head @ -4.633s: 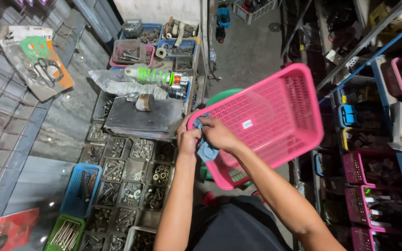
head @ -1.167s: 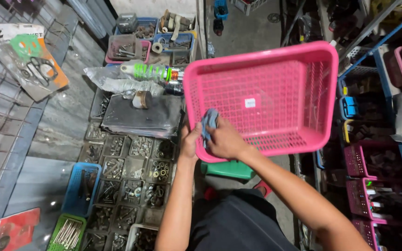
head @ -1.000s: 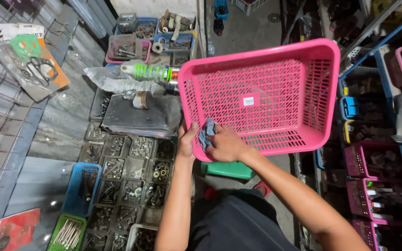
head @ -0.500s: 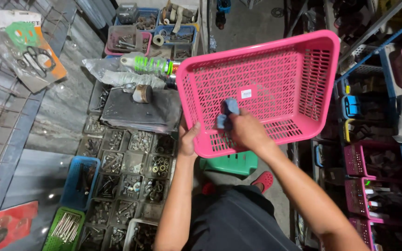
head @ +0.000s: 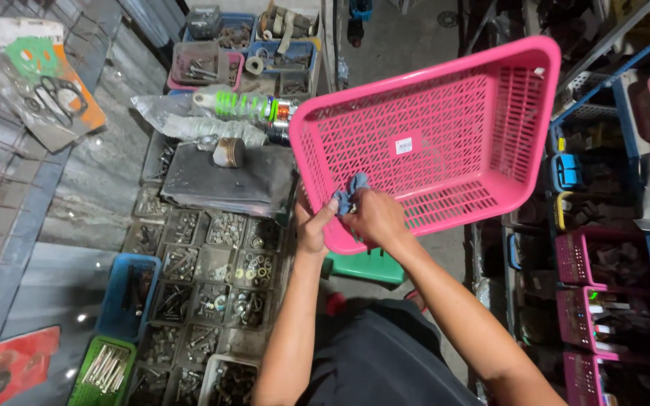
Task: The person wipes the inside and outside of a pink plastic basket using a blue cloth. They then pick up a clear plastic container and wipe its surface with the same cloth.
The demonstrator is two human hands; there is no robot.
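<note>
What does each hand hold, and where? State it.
Left hand grips the pink perforated plastic basket at its near rim; right hand pinches a small blue cloth against it.

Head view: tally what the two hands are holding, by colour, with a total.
pink basket: 1, left hand gripping its near rim
blue cloth: 1, bunched in the right hand against that rim
Total: 2
</note>
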